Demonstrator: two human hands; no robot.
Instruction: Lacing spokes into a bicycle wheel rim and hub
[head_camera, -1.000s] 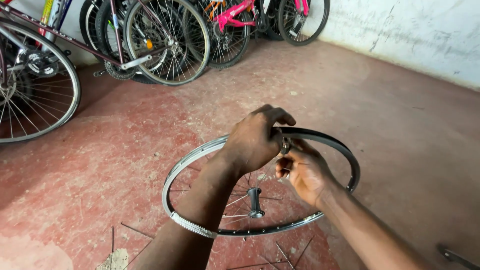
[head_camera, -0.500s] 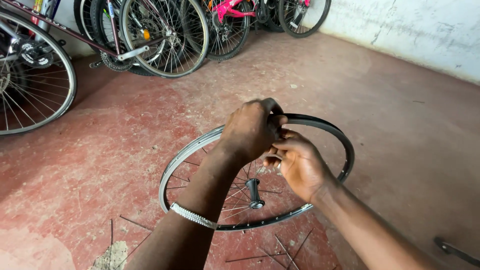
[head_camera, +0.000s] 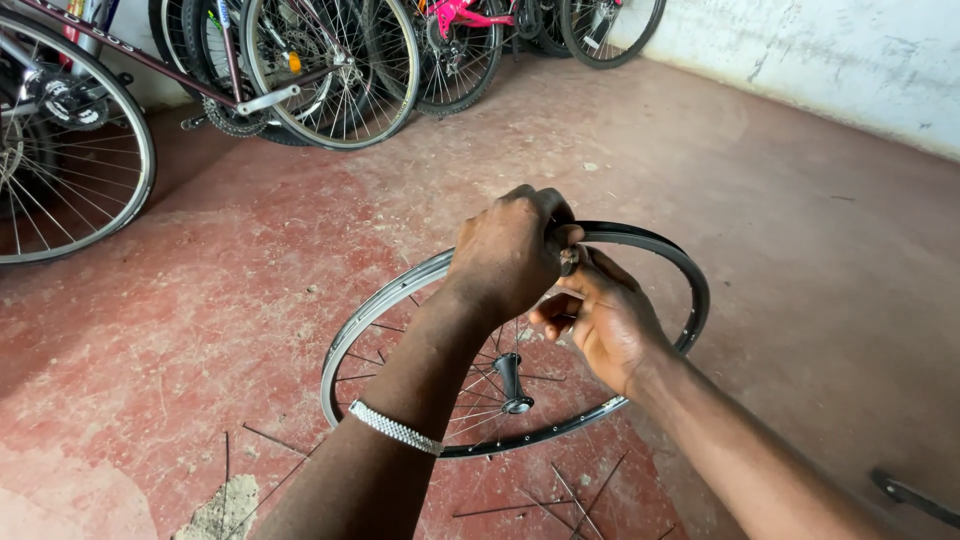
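Observation:
A bare bicycle wheel rim with a hub and thin spokes is held above the red floor. My left hand, with a silver bracelet on its wrist, is closed over the top of the rim. My right hand is just beside it, its fingers pinching a small metal tool against the rim. The part of the rim under my hands is hidden.
Loose spokes lie on the red concrete floor near me. Several bicycles stand parked along the back, with a big wheel at the far left. A white wall runs along the right. A dark tool lies at the lower right.
The wheel and both hands have stayed together. My hands shifted slightly along the rim, and the view has moved a little to the right.

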